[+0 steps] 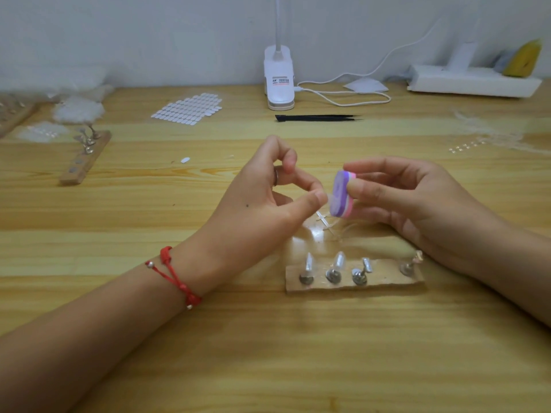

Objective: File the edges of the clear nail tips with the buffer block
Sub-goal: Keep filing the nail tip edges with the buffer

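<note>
While left fingers (316, 199) pinch a nail tip (329, 198) — right fingers (359, 189) grip buffer block (340, 193) | strip (384, 280) holds four stands (333, 275)

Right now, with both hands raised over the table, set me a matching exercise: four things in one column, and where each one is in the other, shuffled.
1 buffer block
2 clear nail tip
3 black tweezers
4 red bracelet

A pinched in the left hand
B flat on the table in front of the lamp
C round the left hand's wrist
D held in the right hand

Pairs: 1-D, 2-A, 3-B, 4-C
</note>
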The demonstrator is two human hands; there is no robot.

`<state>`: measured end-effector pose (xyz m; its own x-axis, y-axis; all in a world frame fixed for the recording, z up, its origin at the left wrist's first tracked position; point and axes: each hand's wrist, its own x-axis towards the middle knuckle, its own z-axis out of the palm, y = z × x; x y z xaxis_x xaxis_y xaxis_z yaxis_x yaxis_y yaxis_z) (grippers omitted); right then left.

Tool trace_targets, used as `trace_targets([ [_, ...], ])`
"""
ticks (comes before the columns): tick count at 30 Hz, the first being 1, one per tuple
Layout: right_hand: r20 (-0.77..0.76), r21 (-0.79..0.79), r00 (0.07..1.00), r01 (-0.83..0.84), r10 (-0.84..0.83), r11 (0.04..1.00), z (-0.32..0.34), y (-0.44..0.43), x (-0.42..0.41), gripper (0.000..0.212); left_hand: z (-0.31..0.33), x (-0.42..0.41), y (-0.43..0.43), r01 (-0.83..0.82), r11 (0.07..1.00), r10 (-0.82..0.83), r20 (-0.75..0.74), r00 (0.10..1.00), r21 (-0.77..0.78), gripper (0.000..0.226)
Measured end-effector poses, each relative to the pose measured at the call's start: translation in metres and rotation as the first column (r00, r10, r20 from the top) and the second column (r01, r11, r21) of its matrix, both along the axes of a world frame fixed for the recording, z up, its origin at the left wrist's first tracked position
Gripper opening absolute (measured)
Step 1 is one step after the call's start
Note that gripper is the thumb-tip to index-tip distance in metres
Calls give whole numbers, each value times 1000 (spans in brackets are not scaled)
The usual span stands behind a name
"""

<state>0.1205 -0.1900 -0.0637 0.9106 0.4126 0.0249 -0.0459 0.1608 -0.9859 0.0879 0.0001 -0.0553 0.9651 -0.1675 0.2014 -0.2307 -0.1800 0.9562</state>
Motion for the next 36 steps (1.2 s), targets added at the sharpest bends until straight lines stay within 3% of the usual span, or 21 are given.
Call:
trace_targets([
  [3, 23, -57, 999, -33, 35, 998, 0, 1, -1, 30, 0, 1, 0, -18, 1000, 18, -4, 1000, -4, 38],
  [6, -1, 8, 1000, 4, -4, 1000, 1, 0, 1, 26, 0, 0, 0, 12, 1000, -11, -9, 1000, 29, 38],
  [10, 30, -70, 999, -41, 43, 997, 0, 1, -1, 32, 1, 0, 0, -26, 1000, 26, -1, 1000, -5, 39],
  [13, 9, 6, 1000, 16, -16, 1000, 0, 0, 0, 30, 0, -1, -1, 2, 1000, -2, -15, 1000, 22, 38],
  [17, 33, -54, 999, -17, 19, 998, -1, 2, -2, 31, 1, 0, 0, -29, 1000, 29, -2, 1000, -13, 39],
  [20, 2, 28, 999, 49, -49, 998, -1, 1, 0, 26, 0, -3, -2, 18, 999, -18, -10, 1000, 34, 38],
  [25, 21, -65, 998, -61, 62, 996, 2, 2, -3, 30, 2, 1, 1, -71, 997, 71, 3, 997, -35, 39],
  [30, -23, 62, 998, 56, -55, 997, 1, 1, 0, 20, 1, 1, 0, -22, 999, 22, -10, 1000, 26, 40],
  [33, -20, 38, 1000, 24, -23, 999, 2, 2, -1, 24, 4, 2, 0, -54, 999, 54, 6, 999, -8, 39],
  [36, -72, 128, 995, 84, -75, 988, 2, -1, 3, 21, 2, 0, -4, 6, 1000, -6, -2, 1000, 8, 38],
])
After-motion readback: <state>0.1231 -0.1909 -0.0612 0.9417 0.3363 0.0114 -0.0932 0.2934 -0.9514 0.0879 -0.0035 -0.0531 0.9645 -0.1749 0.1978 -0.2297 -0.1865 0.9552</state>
